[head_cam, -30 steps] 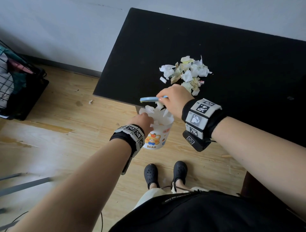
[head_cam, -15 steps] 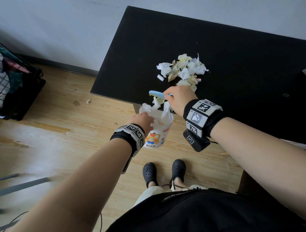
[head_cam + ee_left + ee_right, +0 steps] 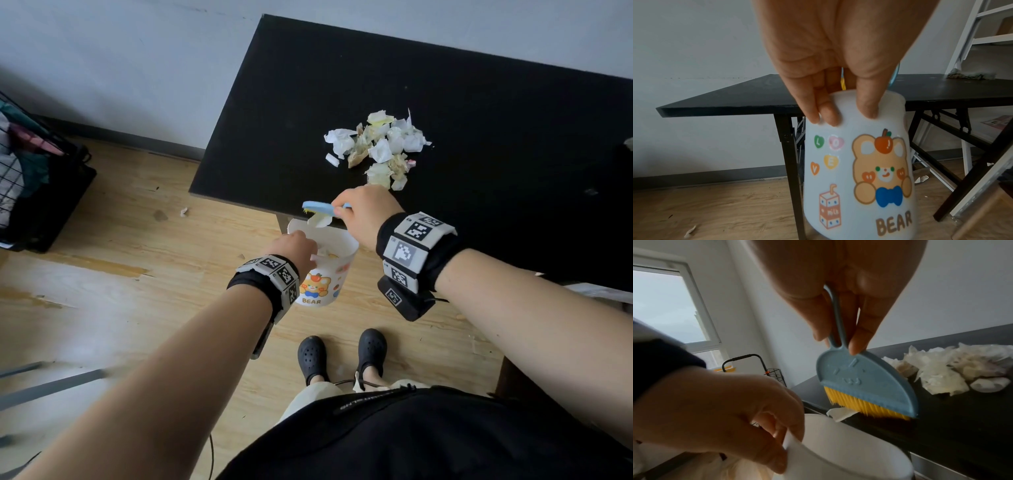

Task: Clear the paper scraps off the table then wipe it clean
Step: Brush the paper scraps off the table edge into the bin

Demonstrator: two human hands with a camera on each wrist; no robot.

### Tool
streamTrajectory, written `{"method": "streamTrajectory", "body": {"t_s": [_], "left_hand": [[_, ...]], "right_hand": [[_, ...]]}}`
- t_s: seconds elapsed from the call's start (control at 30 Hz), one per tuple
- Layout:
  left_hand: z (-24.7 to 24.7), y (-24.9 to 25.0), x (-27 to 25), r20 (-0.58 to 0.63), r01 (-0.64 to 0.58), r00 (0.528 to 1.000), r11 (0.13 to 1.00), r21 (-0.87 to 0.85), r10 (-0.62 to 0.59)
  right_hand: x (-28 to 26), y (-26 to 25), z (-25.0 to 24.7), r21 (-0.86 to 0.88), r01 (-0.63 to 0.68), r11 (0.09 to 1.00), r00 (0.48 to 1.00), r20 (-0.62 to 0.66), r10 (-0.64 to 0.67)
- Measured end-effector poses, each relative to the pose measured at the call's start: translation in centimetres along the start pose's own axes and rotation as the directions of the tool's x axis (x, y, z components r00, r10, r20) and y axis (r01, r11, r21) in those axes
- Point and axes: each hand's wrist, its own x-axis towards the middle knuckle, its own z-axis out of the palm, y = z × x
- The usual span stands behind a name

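The left hand (image 3: 295, 249) covers part of the near rim of the bear-print bin (image 3: 329, 270); most of the bin's contents cannot be seen. The right hand (image 3: 364, 214) conceals most of the handle of the blue brush (image 3: 865, 382). In the head view the table (image 3: 342, 102) is cut off at the right edge. The wire basket (image 3: 30, 178) is cut off at the left edge; its contents are indistinct.

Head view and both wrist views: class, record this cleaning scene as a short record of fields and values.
Left hand: grips the rim of the bear bin, held below the table edge
Right hand: grips the blue brush by its handle
Brush bristles: yellow, at the table edge, touching one scrap over the bin
Scrap pile: on the table, behind the brush
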Motion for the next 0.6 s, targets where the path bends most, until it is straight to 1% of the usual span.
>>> {"method": "streamTrajectory", "body": {"t_s": [0.03, 0.1, 0.17, 0.2, 0.27, 0.33, 0.37, 0.4, 0.47, 0.6], "left_hand": [[0.0, 0.0, 0.0, -0.003, -0.001, 1.000, 1.000, 0.004, 0.001], [-0.1, 0.1, 0.0, -0.006, -0.008, 1.000, 1.000, 0.013, 0.008], [-0.3, 0.1, 0.0, 0.001, -0.017, 1.000, 1.000, 0.021, 0.017], [-0.4, 0.1, -0.1, 0.004, -0.020, 1.000, 0.999, 0.025, 0.020], [-0.5, 0.1, -0.1, 0.009, -0.027, 1.000, 0.999, 0.025, 0.027], [-0.6, 0.1, -0.1, 0.015, -0.037, 0.999, 0.999, 0.022, 0.036], [-0.7, 0.1, -0.1, 0.017, -0.040, 0.999, 0.999, 0.022, 0.040], [-0.7, 0.1, 0.0, 0.020, -0.043, 0.999, 0.999, 0.021, 0.042], [-0.8, 0.2, 0.1, 0.024, -0.056, 0.998, 0.998, 0.025, 0.055], [-1.1, 1.0, 0.5, 0.016, -0.094, 0.996, 0.994, 0.060, 0.093]], "right_hand": [[-0.1, -0.1, 0.0, -0.001, 0.008, 1.000, 1.000, -0.003, -0.008], [-0.2, -0.2, -0.3, 0.001, 0.018, 1.000, 0.999, -0.048, -0.018], [-0.2, -0.2, -0.6, -0.029, 0.026, 0.999, 0.996, -0.082, -0.028], [-0.2, -0.2, -0.6, -0.060, 0.030, 0.998, 0.997, -0.073, -0.035], [-0.3, -0.5, -0.6, -0.119, 0.039, 0.992, 0.999, -0.012, -0.040], [-0.6, -0.5, -0.4, -0.119, 0.038, 0.992, 0.998, 0.049, -0.032], [-0.8, -0.4, -0.5, -0.081, 0.030, 0.996, 0.999, 0.046, -0.026], [-1.0, -0.3, -0.7, -0.023, 0.015, 1.000, 1.000, 0.016, -0.015], [-1.4, 0.4, -1.5, 0.061, -0.003, 0.998, 0.996, -0.085, 0.008], [-2.0, 2.5, -4.0, 0.057, -0.054, 0.997, 0.954, -0.292, 0.068]]}}
